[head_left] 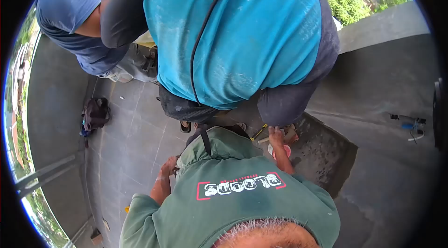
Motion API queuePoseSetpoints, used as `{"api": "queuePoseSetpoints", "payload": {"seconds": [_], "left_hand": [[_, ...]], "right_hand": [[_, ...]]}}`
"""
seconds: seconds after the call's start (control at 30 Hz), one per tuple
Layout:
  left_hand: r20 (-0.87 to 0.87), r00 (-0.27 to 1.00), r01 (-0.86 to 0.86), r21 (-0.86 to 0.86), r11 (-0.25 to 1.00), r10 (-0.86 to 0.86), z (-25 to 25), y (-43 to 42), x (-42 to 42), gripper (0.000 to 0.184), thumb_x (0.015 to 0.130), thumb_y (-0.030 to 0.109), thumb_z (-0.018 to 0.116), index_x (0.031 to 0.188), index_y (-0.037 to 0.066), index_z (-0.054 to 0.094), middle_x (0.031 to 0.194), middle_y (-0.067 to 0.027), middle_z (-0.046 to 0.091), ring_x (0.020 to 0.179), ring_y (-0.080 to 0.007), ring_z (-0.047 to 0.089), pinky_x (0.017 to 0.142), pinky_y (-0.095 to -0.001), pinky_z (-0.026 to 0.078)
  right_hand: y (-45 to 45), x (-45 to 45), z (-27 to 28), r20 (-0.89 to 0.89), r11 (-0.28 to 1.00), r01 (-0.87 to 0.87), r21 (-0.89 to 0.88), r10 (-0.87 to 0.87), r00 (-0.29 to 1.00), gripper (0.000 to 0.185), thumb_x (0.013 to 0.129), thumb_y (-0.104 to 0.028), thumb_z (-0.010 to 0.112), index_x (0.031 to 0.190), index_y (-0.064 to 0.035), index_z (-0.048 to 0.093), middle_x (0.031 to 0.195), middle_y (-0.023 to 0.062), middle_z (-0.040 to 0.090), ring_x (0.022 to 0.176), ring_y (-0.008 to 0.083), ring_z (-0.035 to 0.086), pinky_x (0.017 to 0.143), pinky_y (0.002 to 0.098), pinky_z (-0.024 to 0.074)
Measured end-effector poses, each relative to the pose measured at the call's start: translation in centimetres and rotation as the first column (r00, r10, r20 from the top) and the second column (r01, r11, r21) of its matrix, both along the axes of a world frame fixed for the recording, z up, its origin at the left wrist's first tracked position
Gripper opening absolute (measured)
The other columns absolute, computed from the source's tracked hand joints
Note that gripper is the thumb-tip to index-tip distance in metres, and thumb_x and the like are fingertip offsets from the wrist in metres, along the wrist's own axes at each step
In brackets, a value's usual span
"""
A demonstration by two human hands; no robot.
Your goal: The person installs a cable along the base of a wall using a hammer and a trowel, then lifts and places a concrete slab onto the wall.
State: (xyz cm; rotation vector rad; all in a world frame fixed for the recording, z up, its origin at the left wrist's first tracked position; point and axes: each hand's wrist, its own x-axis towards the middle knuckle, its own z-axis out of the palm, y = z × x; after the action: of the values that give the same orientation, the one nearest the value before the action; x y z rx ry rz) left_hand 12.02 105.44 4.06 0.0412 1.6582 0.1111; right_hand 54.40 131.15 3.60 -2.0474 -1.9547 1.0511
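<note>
Beside the hem of the green shirt (233, 178), my left hand (169, 166) is bent against dark clothing, its fingertips mostly hidden. My right hand (276, 137) reaches forward with its fingers curled together; what they hold, if anything, is too small to make out. Just below that hand is a red and white container (280, 152), partly covered by my forearm. A brownish block or box (290, 134) lies right beside the hand. On its left are a short pale stick (263, 140) and a yellow and black tool (259, 132).
Close in front, a person in a blue shirt (233, 38) bends over. Another person in a darker blue shirt (70, 28) is at the upper left. A dark bag (95, 113) lies on the tiled floor (126, 140). Wires (410, 126) stick out of the right wall (382, 80).
</note>
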Motion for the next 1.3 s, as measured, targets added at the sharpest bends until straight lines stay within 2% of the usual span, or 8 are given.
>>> {"api": "queuePoseSetpoints", "payload": {"seconds": [0.13, 0.43, 0.6, 0.73, 0.8, 0.9, 1.2, 1.3], "left_hand": [[-0.03, 0.998, 0.049, 0.007, 0.999, -0.049, 0.3, -1.0, -1.3, 0.04, 0.087, 0.042, 0.049, 0.102, 0.007, 0.062, 0.101, -0.0136, 0.062, 0.095, -0.0234, 0.061, 0.079, -0.0416, 0.051], [-0.273, 0.922, 0.368, 0.384, 0.847, -0.276, 3.7, 11.3, 4.7, 0.027, 0.086, 0.034, 0.052, 0.089, 0.007, 0.057, 0.087, -0.0105, 0.06, 0.084, -0.0197, 0.061, 0.073, -0.0383, 0.052], [-0.789, 0.603, 0.797, 0.601, 0.051, -0.117, 14.6, 31.3, 12.0, 0.022, 0.086, 0.029, 0.054, 0.082, 0.007, 0.055, 0.08, -0.0088, 0.059, 0.078, -0.0177, 0.061, 0.07, -0.0365, 0.052], [-0.852, 0.172, 0.908, -0.057, -0.415, 0.494, 23.7, 45.6, 16.1, 0.021, 0.085, 0.026, 0.055, 0.076, 0.007, 0.053, 0.074, -0.0075, 0.058, 0.073, -0.016, 0.061, 0.068, -0.035, 0.053], [-0.637, -0.155, 0.839, -0.488, -0.239, 0.756, 25.6, 50.9, 17.1, 0.021, 0.085, 0.024, 0.055, 0.073, 0.007, 0.051, 0.071, -0.0068, 0.057, 0.071, -0.0152, 0.061, 0.067, -0.0343, 0.053], [-0.323, -0.388, 0.67, -0.742, 0.023, 0.863, 26.2, 55.2, 17.8, 0.022, 0.084, 0.021, 0.056, 0.069, 0.007, 0.05, 0.066, -0.0057, 0.057, 0.068, -0.014, 0.061, 0.065, -0.0332, 0.053], [-0.207, -0.349, 0.735, -0.666, 0.13, 0.914, 24.7, 56.3, 18.2, 0.018, 0.087, 0.003, 0.048, 0.068, 0.005, 0.047, 0.066, -0.0097, 0.056, 0.071, -0.0205, 0.062, 0.076, -0.0463, 0.056], [-0.287, -0.37, 0.778, -0.616, 0.126, 0.883, 24.7, 55.9, 18.5, 0.018, 0.088, 0.004, 0.048, 0.07, 0.006, 0.048, 0.068, -0.0092, 0.057, 0.075, -0.0202, 0.062, 0.079, -0.046, 0.055]], "right_hand": [[8.3, -4.6, 15.7, -0.239, 0.737, 0.361, 0.571, -0.272, 0.932, 0.033, 0.09, -0.026, 0.058, 0.104, 0.0025, 0.06, 0.088, 0.0168, 0.064, 0.077, 0.0258, 0.063, 0.071, 0.0361, 0.0486], [16.9, -3.1, 33.7, -0.022, -0.012, 0.022, 1.0, 0.026, 0.999, 0.028, 0.088, -0.015, 0.06, 0.106, 0.0055, 0.055, 0.097, 0.0149, 0.058, 0.083, 0.0234, 0.057, 0.068, 0.0333, 0.0487], [22.4, -0.5, 35.9, 0.138, -0.224, -0.102, 0.969, 0.147, 0.979, 0.045, 0.086, -0.021, 0.054, 0.119, 0.0091, 0.045, 0.123, 0.0261, 0.042, 0.109, 0.0356, 0.049, 0.089, 0.0444, 0.0436], [26.3, -0.5, 35.7, 0.277, -0.27, -0.222, 0.937, 0.187, 0.942, 0.049, 0.09, -0.024, 0.05, 0.122, 0.0114, 0.041, 0.124, 0.0294, 0.04, 0.114, 0.0377, 0.045, 0.09, 0.0466, 0.0459], [27.9, -0.3, 35.2, 0.437, -0.272, -0.434, 0.859, -0.056, 0.898, 0.051, 0.089, -0.026, 0.052, 0.124, 0.0098, 0.04, 0.127, 0.031, 0.036, 0.116, 0.038, 0.042, 0.09, 0.0481, 0.0456], [30.3, -0.3, 33.9, 0.398, -0.361, -0.353, 0.863, 0.055, 0.916, 0.056, 0.088, -0.028, 0.049, 0.129, 0.006, 0.035, 0.133, 0.0337, 0.023, 0.122, 0.0454, 0.036, 0.093, 0.0523, 0.0457], [30.8, 0.6, 34.1, 0.532, -0.361, -0.528, 0.768, -0.099, 0.841, 0.058, 0.084, -0.026, 0.043, 0.134, 0.0033, 0.033, 0.133, 0.0348, 0.028, 0.128, 0.0485, 0.031, 0.096, 0.0511, 0.0458], [32.5, 0.5, 34.7, 0.737, -0.556, -0.676, 0.484, -0.157, 0.658, 0.055, 0.082, -0.013, 0.042, 0.131, 0.0122, 0.034, 0.129, 0.0378, 0.036, 0.115, 0.0474, 0.046, 0.087, 0.048, 0.0507]]}}
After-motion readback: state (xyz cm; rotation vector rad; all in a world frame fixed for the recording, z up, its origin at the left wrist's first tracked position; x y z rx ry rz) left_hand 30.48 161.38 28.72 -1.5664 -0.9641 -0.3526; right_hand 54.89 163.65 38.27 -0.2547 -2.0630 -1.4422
